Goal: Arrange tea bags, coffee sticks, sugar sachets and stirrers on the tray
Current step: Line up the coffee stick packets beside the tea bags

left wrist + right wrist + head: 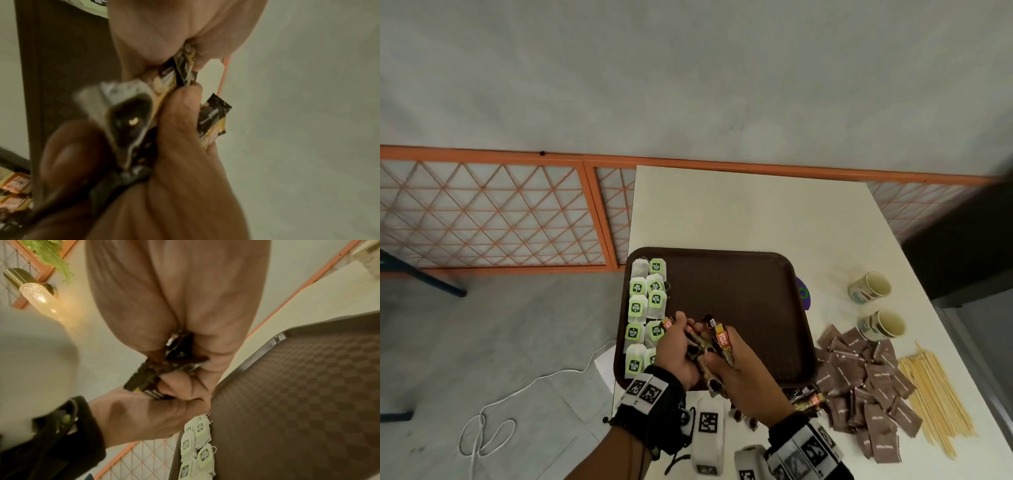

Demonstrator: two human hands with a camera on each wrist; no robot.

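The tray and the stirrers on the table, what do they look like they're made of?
The tray looks like moulded plastic: dark brown, matte, with a fine chequered texture and a raised rounded rim. The stirrers look like bare wood or possibly bamboo: pale tan, thin, straight sticks with no sheen, lying loose on the table.

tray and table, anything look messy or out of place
The tea bags sit in tidy columns on the tray. The sugar sachets lie in a jumbled heap on the table, off the tray.
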